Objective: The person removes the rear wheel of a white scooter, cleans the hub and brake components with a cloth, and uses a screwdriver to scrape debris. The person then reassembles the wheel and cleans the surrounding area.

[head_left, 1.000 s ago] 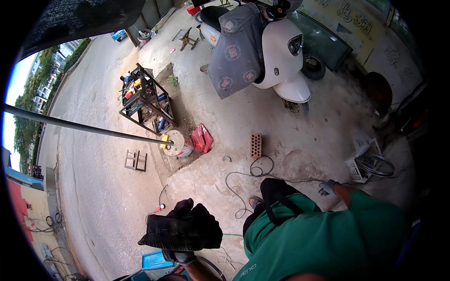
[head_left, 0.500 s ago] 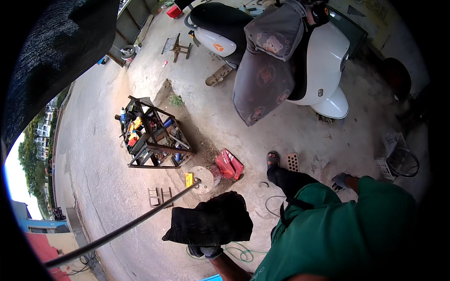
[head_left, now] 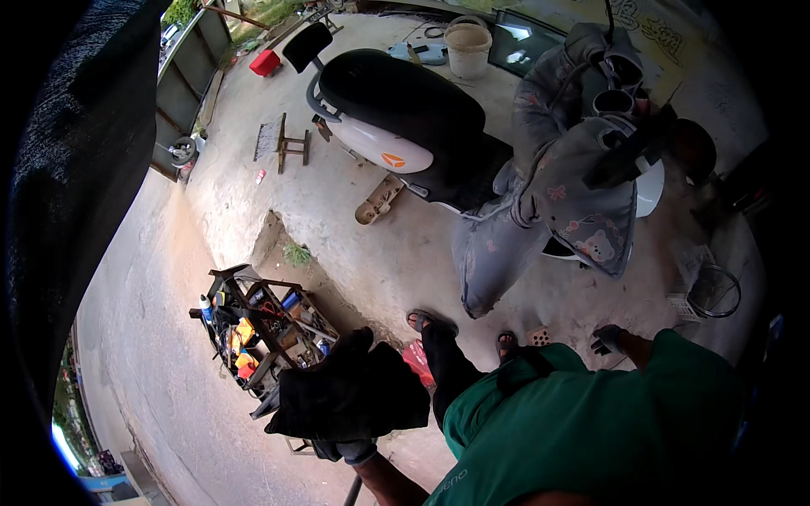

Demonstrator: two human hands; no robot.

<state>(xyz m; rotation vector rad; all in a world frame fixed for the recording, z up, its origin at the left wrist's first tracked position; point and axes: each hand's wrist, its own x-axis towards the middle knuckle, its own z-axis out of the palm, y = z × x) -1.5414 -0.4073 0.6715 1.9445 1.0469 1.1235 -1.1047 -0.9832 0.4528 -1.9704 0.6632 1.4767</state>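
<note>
My left hand point(head_left: 358, 452), in a grey and black glove, is closed at the lower edge of a bundle of black cloth point(head_left: 350, 392). The cloth hides most of its fingers. My right hand point(head_left: 607, 339), gloved too, hangs low at my right side with its fingers loosely apart and nothing in them. Ahead stands a white scooter point(head_left: 371, 143) with a black seat. A grey padded cover point(head_left: 582, 211) with a bear print drapes over its handlebars and front. Both hands are apart from the scooter.
A metal-framed tool cart point(head_left: 253, 329) full of tools stands at left, partly behind the cloth. A red case point(head_left: 418, 363) lies beside my foot. A small stool point(head_left: 283, 142), a bucket point(head_left: 468, 49) and a perforated brick point(head_left: 538, 336) stand around the scooter. At right is a wire basket point(head_left: 688, 305).
My view has shifted and my feet have moved, with the scooter now nearer the middle. The cloth stays in my left hand and now overlaps the cart. The long pole has mostly left view.
</note>
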